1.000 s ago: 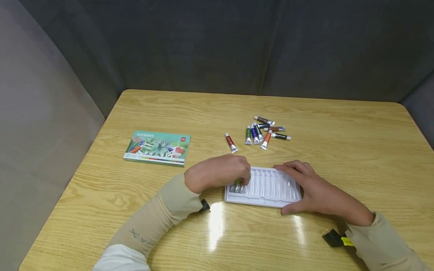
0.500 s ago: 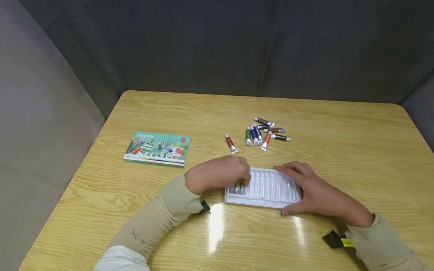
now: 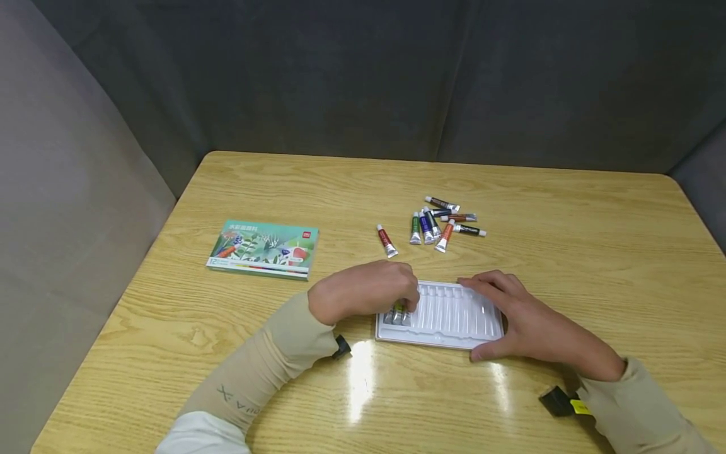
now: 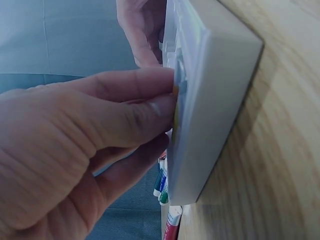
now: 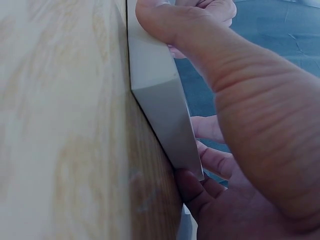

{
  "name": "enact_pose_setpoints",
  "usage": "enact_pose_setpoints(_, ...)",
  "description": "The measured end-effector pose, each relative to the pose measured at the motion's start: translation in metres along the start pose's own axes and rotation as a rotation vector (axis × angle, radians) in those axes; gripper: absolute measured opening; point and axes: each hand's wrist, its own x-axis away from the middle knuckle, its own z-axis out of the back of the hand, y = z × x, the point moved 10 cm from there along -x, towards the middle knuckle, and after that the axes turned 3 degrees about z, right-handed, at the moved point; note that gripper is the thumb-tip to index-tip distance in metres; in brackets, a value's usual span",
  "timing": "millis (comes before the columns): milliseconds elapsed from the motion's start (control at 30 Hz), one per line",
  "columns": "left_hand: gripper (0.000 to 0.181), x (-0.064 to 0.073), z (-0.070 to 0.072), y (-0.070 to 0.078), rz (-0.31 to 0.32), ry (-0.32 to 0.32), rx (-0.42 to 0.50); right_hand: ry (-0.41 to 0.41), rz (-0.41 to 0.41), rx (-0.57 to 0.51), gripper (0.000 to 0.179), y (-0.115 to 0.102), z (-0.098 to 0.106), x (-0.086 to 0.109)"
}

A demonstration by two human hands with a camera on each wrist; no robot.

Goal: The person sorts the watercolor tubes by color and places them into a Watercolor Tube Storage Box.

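The white slotted tray (image 3: pixel 454 315) lies flat on the table in front of the person, with a few paint tubes (image 3: pixel 398 313) in its leftmost slots. Over those slots the left hand (image 3: pixel 368 289) bends down, thumb and fingertips pinching a paint tube (image 4: pixel 175 117) that shows as a yellow strip in the left wrist view; most of it is hidden by the fingers. The right hand (image 3: pixel 524 321) spans the tray's right end, thumb on the near edge and fingers on the far edge. In the right wrist view, its thumb (image 5: pixel 155 20) presses the tray's side wall (image 5: pixel 155 65).
Beyond the tray lies a loose cluster of paint tubes (image 3: pixel 426 227), with a red tube (image 3: pixel 387 240) apart to its left. A green illustrated paint box (image 3: pixel 263 249) rests at the left of the wooden table (image 3: pixel 170 353). Dark curtain (image 3: pixel 340 82) hangs behind the far edge.
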Motion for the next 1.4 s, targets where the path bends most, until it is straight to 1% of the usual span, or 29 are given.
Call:
enact_pose_setpoints(233, 0.035, 0.0003, -0.0001, 0.0006, -0.005, 0.004, -0.017, 0.003, 0.005, 0.004, 0.109, -0.0009, 0.0005, -0.0003)
enact_pose_setpoints(600, 0.025, -0.0004, -0.0019, -0.0018, 0.033, -0.012, -0.014, -0.014, -0.009, -0.006, 0.109, -0.0003, -0.0014, -0.0003)
enact_pose_setpoints(1100, 0.026, 0.0000, -0.0016, -0.0010, 0.024, -0.010, -0.013, -0.005, -0.001, -0.004, 0.109, -0.0018, 0.0000, 0.0005)
enact_pose_setpoints(1400, 0.022, 0.0007, -0.0004, 0.0001, 0.017, -0.009, -0.018, -0.006, -0.004, 0.002, 0.110, -0.0010, 0.0003, 0.0001)
